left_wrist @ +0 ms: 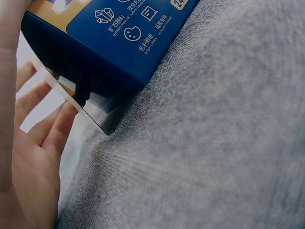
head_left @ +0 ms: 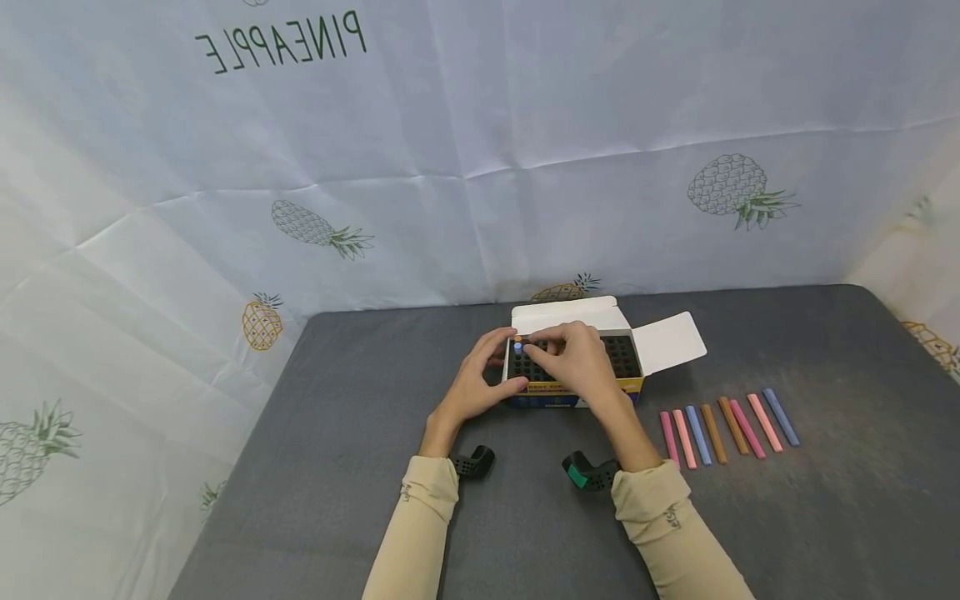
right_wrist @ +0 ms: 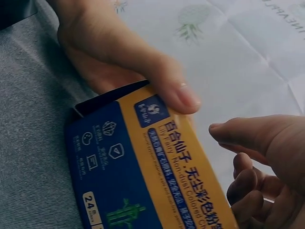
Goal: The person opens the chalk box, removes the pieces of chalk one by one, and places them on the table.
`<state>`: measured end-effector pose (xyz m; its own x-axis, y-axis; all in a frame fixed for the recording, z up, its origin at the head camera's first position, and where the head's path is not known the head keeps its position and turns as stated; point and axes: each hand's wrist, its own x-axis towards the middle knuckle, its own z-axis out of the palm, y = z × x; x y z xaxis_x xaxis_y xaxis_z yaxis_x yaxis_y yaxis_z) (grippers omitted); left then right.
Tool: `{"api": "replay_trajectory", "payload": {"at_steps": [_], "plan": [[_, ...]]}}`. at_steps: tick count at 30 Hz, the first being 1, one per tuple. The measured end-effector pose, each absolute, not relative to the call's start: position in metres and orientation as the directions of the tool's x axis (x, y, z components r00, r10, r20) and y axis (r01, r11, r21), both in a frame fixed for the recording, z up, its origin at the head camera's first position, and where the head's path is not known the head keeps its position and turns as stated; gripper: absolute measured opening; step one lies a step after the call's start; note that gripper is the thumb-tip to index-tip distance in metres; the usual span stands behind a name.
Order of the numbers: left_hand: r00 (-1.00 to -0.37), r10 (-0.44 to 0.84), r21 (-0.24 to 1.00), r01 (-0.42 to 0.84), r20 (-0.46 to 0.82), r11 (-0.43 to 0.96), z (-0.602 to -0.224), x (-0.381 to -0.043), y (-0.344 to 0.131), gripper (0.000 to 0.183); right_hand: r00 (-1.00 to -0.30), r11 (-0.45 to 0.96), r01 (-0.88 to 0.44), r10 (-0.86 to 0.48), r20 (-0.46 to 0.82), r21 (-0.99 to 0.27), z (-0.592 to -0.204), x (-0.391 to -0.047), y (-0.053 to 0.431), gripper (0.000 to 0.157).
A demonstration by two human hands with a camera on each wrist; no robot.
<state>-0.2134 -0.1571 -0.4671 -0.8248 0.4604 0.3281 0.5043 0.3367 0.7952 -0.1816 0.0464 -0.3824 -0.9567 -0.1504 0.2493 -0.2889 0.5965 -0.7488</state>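
Observation:
A blue and yellow chalk box [head_left: 575, 400] stands with its lid up, showing a dark insert of round holes. My left hand [head_left: 476, 380] grips its left end, thumb at the front edge; the fingers [left_wrist: 62, 126] lie against the end flap [left_wrist: 76, 107]. Above the holes is my right hand [head_left: 573, 354], thumb and forefinger a little apart beside a blue chalk stick [head_left: 517, 347] upright in the left column. Behind that stick, an orange chalk tip [head_left: 517, 338] shows. In the right wrist view the right fingers [right_wrist: 248, 183] are bent, with no chalk visible between them.
Several pink, blue and brown chalk sticks [head_left: 711, 433] lie in a slanting row on the grey table [head_left: 360, 500], right of the box. A white side flap [head_left: 669, 343] sticks out to the right. A pineapple-print curtain [head_left: 480, 233] hangs behind.

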Motion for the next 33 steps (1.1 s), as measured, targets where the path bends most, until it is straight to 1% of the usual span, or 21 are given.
{"api": "replay_trajectory", "payload": {"at_steps": [4,10,14,18,22,26,29,33], "plan": [[-0.823,0.462,0.798,0.506,0.331,0.328,-0.468,-0.213,-0.157,0.09,-0.96,0.62,-0.278,-0.15,0.238,-0.733,-0.386,-0.182,0.043,0.023],[-0.817,0.471,0.8,0.51,0.334,0.317,-0.468,-0.213,-0.156,0.093,-0.966,0.656,-0.253,-0.135,0.22,-0.711,-0.39,-0.184,0.037,0.023],[-0.816,0.472,0.801,0.509,0.334,0.314,-0.466,-0.212,-0.156,0.091,-0.972,0.688,-0.227,-0.112,0.208,-0.69,-0.392,-0.186,0.033,0.025],[-0.818,0.47,0.802,0.507,0.331,0.318,-0.466,-0.212,-0.156,0.094,-0.975,0.709,-0.2,-0.077,0.207,-0.676,-0.391,-0.187,0.029,0.025],[-0.815,0.471,0.803,0.511,0.338,0.307,-0.466,-0.212,-0.157,0.09,-0.974,0.719,-0.184,-0.044,0.22,-0.671,-0.392,-0.187,0.025,0.023],[-0.814,0.471,0.802,0.513,0.34,0.306,-0.466,-0.212,-0.157,0.088,-0.97,0.707,-0.195,-0.036,0.241,-0.679,-0.394,-0.186,0.022,0.02],[-0.817,0.47,0.801,0.509,0.335,0.314,-0.467,-0.212,-0.157,0.093,-0.963,0.691,-0.219,-0.038,0.268,-0.689,-0.396,-0.186,0.022,0.018],[-0.821,0.465,0.798,0.507,0.331,0.325,-0.466,-0.212,-0.157,0.099,-0.941,0.659,-0.279,-0.041,0.337,-0.699,-0.4,-0.188,0.022,0.015]]}}
